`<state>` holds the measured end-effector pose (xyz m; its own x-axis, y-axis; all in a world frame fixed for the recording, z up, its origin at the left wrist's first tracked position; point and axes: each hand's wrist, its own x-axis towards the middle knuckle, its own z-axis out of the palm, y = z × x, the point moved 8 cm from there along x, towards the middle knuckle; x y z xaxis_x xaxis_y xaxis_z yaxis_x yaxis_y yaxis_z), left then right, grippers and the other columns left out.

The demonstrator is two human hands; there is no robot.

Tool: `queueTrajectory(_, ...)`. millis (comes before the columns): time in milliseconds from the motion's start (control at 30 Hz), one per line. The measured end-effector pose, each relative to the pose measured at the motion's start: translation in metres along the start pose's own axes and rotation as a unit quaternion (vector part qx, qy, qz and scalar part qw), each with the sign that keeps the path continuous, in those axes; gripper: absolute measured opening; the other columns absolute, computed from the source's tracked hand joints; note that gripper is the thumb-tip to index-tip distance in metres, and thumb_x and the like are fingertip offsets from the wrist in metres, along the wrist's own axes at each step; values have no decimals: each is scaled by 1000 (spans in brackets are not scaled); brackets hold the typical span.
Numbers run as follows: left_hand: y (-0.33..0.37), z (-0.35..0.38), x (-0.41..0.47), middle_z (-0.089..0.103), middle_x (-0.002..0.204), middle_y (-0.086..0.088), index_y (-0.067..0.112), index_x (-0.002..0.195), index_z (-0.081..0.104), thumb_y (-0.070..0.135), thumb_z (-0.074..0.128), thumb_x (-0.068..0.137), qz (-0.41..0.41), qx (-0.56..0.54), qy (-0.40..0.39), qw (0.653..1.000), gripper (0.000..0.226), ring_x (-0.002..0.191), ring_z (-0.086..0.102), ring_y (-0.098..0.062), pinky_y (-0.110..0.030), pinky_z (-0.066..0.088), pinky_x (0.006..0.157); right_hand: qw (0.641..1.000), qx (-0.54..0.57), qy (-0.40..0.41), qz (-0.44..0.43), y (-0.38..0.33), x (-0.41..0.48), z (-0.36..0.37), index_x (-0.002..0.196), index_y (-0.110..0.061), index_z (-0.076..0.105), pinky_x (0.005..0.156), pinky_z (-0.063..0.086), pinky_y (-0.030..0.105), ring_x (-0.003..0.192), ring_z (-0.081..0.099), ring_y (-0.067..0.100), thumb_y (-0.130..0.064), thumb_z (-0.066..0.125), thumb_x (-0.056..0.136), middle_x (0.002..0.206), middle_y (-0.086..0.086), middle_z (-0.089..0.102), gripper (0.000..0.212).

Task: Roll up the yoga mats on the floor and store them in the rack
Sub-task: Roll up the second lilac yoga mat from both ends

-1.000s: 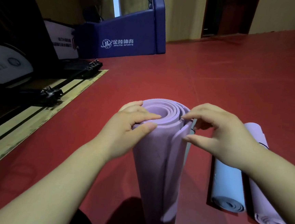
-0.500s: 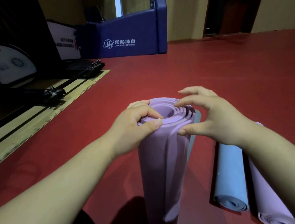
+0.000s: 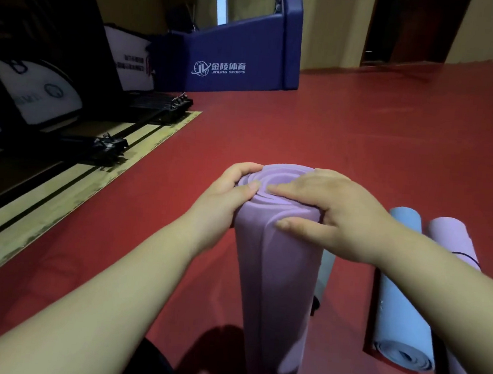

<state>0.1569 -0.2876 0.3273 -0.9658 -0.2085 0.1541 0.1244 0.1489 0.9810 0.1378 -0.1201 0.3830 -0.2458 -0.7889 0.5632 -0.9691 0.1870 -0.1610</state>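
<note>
Purple mat [image 3: 276, 279] stood rolled, left hand [image 3: 223, 196] curled round its top, right hand [image 3: 335, 215] flat on it, blue roll [image 3: 399, 304] and lilac roll [image 3: 455, 244] lay lower right, none looked racked yet.

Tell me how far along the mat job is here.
Done: a blue mat and a second purple mat lie rolled on the floor. In hand: the upright purple mat, rolled and standing on end; the left hand grips its top edge, the right hand presses flat on the spiral. Left: no rack is in view, so all three need storing.
</note>
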Motion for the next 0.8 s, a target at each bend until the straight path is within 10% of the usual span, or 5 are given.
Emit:
queueTrajectory(200, 5, 9, -7, 67, 133, -6, 22, 122, 68, 27, 52, 91, 29, -63, 9, 998, 35, 130, 58, -27, -51, 39, 116, 999, -24, 3, -34, -18, 7, -15, 127, -25, 72, 82, 37, 18, 88, 56, 9, -53, 60, 93, 104, -10, 75, 46)
queueTrajectory(300, -8, 14, -7, 66, 132, -11, 26, 120, 68, 30, 52, 98, -40, -123, 3, 992, 27, 117, 63, -28, -42, 48, 95, 998, -45, -32, 1, -13, 17, -18, 128, -40, 70, 76, 48, 30, 81, 60, 15, -60, 56, 90, 102, -15, 75, 44)
queueTrajectory(500, -60, -23, -6, 63, 107, -2, 17, 122, 63, 36, 46, 107, -231, 32, -2, 972, 30, 82, 58, -21, -38, 49, 73, 991, -59, -109, 57, 0, 21, 68, 115, -37, 77, 79, 54, 35, 87, 70, 25, -63, 56, 84, 102, -9, 78, 45)
queueTrajectory(800, -165, -235, -103, 72, 95, -13, 22, 101, 65, 28, 69, 96, -237, 202, 186, 932, 9, 85, 69, -29, -29, 46, 66, 969, -29, -244, 13, -42, 93, 252, 120, -43, 72, 100, 43, 35, 109, 62, 22, -75, 40, 75, 118, -16, 73, 64)
